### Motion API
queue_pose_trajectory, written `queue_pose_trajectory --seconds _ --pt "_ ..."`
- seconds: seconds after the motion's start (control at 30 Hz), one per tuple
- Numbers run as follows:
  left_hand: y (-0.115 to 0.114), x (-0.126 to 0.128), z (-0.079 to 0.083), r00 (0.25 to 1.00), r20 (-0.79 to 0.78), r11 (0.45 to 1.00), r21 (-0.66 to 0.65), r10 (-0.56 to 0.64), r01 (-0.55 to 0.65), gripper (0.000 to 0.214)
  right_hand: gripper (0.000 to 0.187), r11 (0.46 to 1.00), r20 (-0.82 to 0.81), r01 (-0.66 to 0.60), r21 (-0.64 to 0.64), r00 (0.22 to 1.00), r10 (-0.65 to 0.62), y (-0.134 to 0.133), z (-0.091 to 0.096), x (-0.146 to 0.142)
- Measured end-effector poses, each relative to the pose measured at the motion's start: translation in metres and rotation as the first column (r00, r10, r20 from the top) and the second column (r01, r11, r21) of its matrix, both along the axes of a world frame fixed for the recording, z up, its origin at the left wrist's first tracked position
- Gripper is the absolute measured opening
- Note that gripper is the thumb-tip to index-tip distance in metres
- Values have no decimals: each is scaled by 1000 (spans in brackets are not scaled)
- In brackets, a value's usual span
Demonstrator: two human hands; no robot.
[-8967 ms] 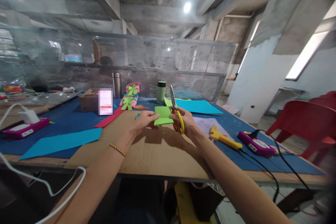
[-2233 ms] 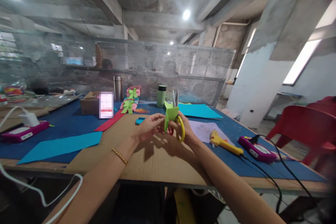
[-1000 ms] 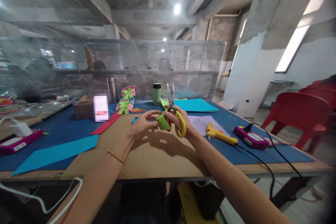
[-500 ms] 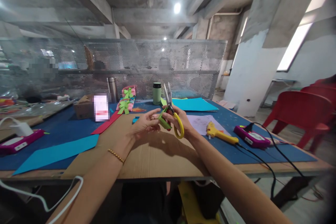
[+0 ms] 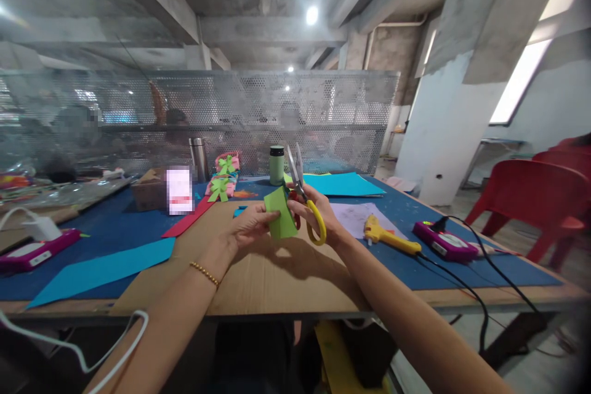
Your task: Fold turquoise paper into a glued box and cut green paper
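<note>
My left hand (image 5: 252, 225) pinches the left edge of a small light-green paper piece (image 5: 281, 217) between thumb and fingers. My right hand (image 5: 325, 209) is wrapped round a pair of scissors (image 5: 316, 225) with yellow and red handles. Their metal blades point upward, slightly apart and away from the paper. The right fingers are against the paper's right side; whether they grip it too is hard to see. Both hands are above a brown cardboard sheet (image 5: 249, 286).
On the blue table lie a yellow glue gun (image 5: 392, 240), a purple power box (image 5: 443, 240), blue paper sheets (image 5: 344, 184) and a blue strip (image 5: 106, 271). Farther back stand a green bottle (image 5: 276, 167), a steel flask (image 5: 198, 160) and pink pieces with green paper bows (image 5: 220, 188).
The green paper has turned from a folded, narrow shape to show its flat face. My left fingers have closed from spread to a pinch on its edge. The scissors stay in my right hand.
</note>
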State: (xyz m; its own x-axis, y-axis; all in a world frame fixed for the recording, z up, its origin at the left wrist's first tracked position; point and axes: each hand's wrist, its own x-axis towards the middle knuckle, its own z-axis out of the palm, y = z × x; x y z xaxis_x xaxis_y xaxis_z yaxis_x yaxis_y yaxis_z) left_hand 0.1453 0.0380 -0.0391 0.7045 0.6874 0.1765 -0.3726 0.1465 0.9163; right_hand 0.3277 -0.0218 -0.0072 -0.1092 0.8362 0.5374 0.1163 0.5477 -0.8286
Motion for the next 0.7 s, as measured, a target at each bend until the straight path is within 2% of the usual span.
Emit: queue_pose_trajectory --seconds 0.1,0.2,0.33,0.4,0.5,0.57,0.7 --pt "0 -3 5 996 25 996 -44 84 -82 38 45 1000 -15 6 -21 1000 -6 -1 1 0" --pt "9 -14 14 973 134 980 -97 186 -173 31 46 995 -88 -66 -69 994 59 -2 1 0" --pt "27 -35 25 863 350 930 -178 365 -322 16 46 971 -94 -201 -132 977 190 -4 0 -1" --pt "34 -44 27 802 417 904 -211 427 -372 11 45 937 -65 -302 -177 953 295 -6 -3 -3" --pt "40 -50 27 745 479 885 -246 465 -395 13 46 870 -27 -425 -251 901 433 -12 -6 -8" --pt "42 -50 26 737 494 887 -249 462 -389 12 47 836 10 -473 -278 869 494 -17 -7 -10" --pt "43 -50 25 742 514 902 -236 431 -361 10 47 814 56 -503 -291 840 539 -22 -6 -11"
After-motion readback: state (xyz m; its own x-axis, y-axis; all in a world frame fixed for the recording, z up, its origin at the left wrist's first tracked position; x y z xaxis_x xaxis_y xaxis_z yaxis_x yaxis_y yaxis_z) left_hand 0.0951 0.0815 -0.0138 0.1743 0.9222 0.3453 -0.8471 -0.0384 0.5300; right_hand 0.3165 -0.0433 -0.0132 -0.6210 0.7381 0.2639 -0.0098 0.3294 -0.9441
